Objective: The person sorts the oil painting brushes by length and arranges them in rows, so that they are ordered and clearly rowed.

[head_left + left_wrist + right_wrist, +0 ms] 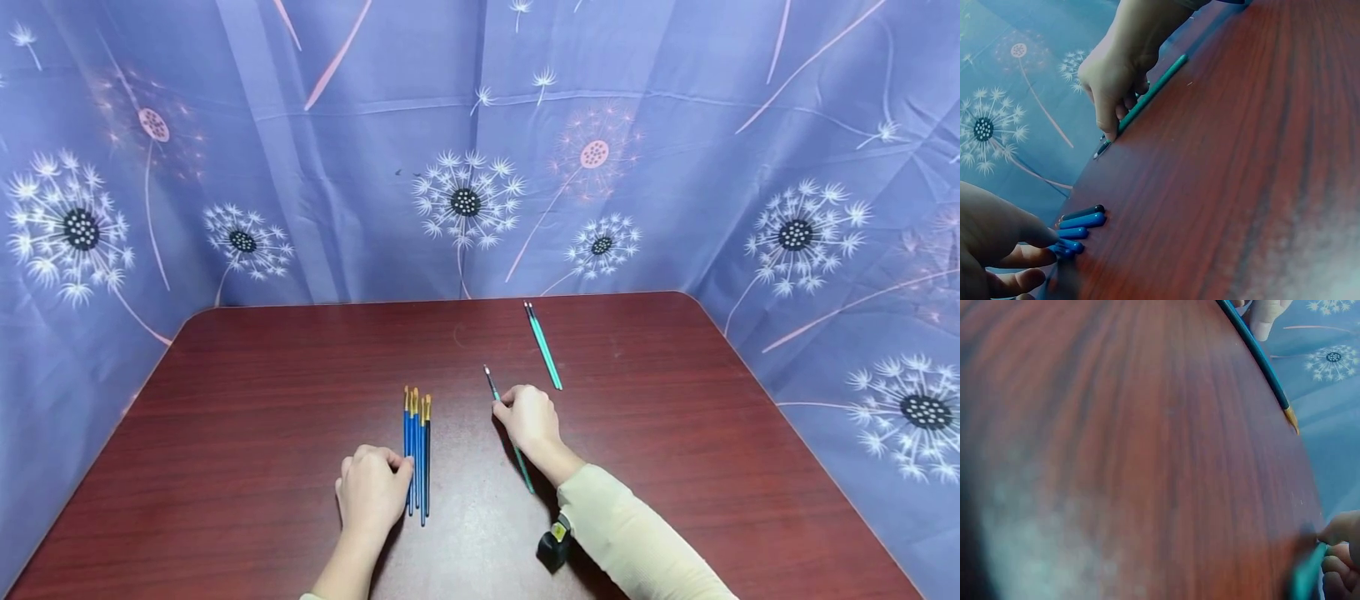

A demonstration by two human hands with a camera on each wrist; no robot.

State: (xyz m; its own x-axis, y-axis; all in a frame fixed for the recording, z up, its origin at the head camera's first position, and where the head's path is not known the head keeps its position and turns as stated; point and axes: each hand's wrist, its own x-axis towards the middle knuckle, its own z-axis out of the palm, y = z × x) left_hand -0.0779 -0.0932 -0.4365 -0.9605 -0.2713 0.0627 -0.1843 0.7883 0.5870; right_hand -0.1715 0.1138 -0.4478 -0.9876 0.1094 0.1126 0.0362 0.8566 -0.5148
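Several blue brushes point(417, 450) with orange tips lie side by side on the dark red table point(247, 400). My left hand point(371, 492) rests just left of them, fingers loosely curled, thumb touching the bundle. Their rounded handle ends point(1082, 224) show beside the left hand's thumb point(1029, 231). My right hand point(528, 417) grips a thin green brush point(517, 457) that lies on the table, its tip pointing away from me. The left wrist view shows this right hand point(1113, 81) pinching the green brush point(1154, 90). Two more green brushes point(543, 346) lie farther back.
A blue cloth printed with dandelions point(465, 200) walls the table on three sides. A small black device point(555, 546) sits at my right wrist. In the right wrist view, a blue brush point(1260, 359) runs toward the table's edge.
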